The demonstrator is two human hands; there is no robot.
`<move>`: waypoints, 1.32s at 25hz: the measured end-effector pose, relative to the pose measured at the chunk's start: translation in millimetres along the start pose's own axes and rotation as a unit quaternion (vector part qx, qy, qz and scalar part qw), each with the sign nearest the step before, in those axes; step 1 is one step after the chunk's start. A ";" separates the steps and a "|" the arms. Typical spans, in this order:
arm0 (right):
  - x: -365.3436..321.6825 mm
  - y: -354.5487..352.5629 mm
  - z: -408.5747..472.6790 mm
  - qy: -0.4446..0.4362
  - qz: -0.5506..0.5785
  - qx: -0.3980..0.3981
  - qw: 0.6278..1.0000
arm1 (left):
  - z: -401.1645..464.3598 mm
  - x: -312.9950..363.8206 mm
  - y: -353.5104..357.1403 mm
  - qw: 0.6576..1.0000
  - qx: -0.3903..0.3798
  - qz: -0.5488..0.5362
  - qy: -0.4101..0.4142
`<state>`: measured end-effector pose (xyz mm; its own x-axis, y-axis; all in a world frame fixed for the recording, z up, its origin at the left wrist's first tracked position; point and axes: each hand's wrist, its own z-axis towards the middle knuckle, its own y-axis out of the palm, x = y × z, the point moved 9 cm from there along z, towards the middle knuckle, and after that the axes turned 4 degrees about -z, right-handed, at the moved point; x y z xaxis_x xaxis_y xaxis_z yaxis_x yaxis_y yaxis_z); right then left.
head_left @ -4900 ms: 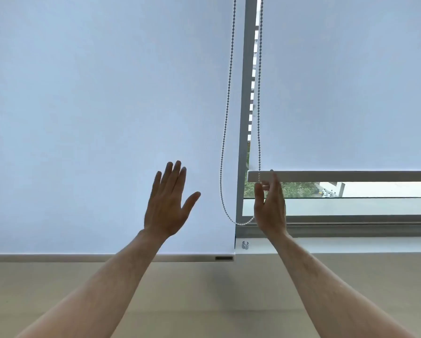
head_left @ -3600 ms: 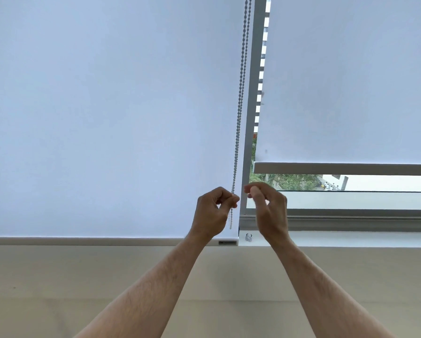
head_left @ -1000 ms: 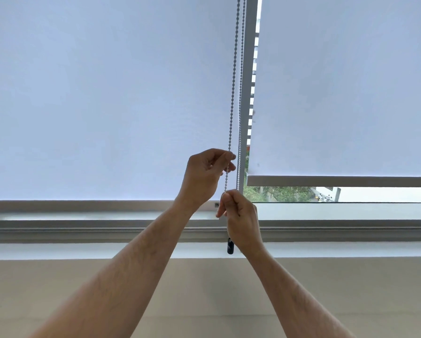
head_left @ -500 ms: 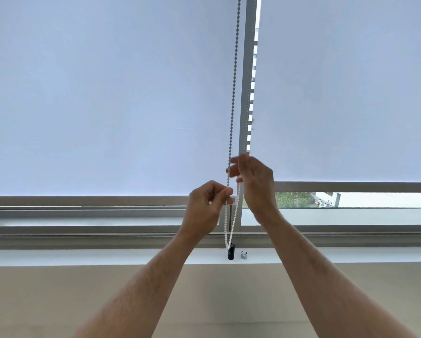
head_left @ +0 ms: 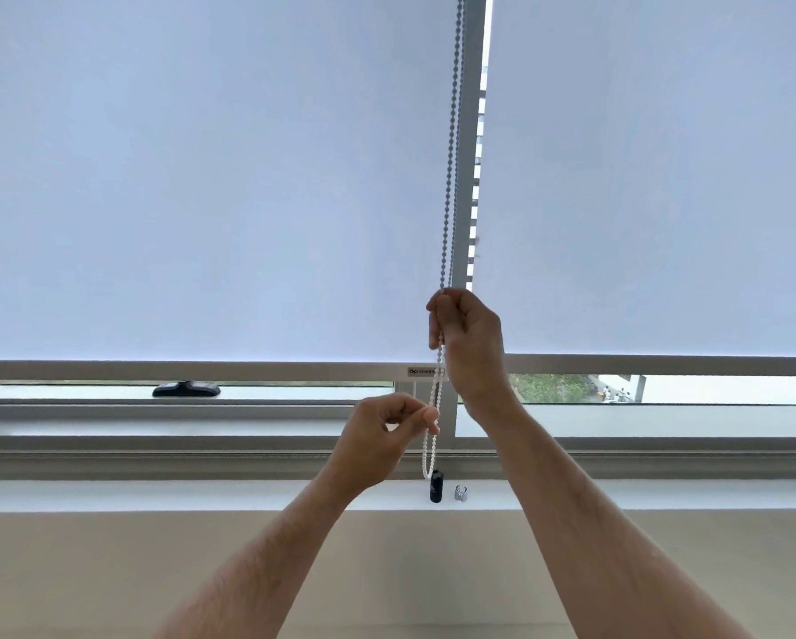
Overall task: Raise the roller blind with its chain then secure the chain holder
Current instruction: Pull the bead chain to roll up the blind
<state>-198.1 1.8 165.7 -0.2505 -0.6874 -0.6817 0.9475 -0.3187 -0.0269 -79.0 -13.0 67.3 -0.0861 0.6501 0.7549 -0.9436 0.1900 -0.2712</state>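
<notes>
The roller blind (head_left: pixel 211 177) on my left hangs with its bottom bar (head_left: pixel 179 368) a little above the lower window frame (head_left: pixel 156 454), so a strip of glass shows beneath it; most of the pane is covered. In the head view, my only one, its bead chain (head_left: pixel 451 154) runs down beside the upright between the two blinds. My right hand (head_left: pixel 472 343) grips the chain high up, fingers curled round it. My left hand (head_left: pixel 382 438) pinches the slack loop lower down between thumb and fingertips. At the loop's bottom hangs the black chain holder (head_left: pixel 436 486), free, just beside a small metal fitting (head_left: pixel 460 493) on the sill (head_left: pixel 110 495). I judge the raising barely begun: much pulling is left, and the holder is not yet secured. The neighbouring blind (head_left: pixel 663 177) sits at about the same height.
</notes>
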 end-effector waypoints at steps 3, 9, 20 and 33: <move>7.4 -1.5 -9.0 -0.003 -0.011 0.005 1.000 | 8.5 -4.1 -9.3 1.000 0.011 -0.012 -0.025; 24.9 0.8 -33.3 -0.016 -0.059 -0.001 0.998 | 53.6 45.6 -36.2 0.991 0.106 -0.073 0.032; 55.1 5.4 -56.0 0.037 0.036 -0.073 0.996 | 66.7 61.8 -32.8 0.990 0.097 -0.075 0.067; -15.0 9.2 36.6 -0.001 0.022 -0.026 0.999 | 34.4 14.4 -9.0 0.997 0.065 -0.027 0.042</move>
<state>-192.9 -14.8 202.5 -0.2084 -0.7014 -0.6816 0.9668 -0.2532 -0.0349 -82.7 -30.6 101.2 -0.0132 0.7016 0.7125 -0.9799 0.1328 -0.1490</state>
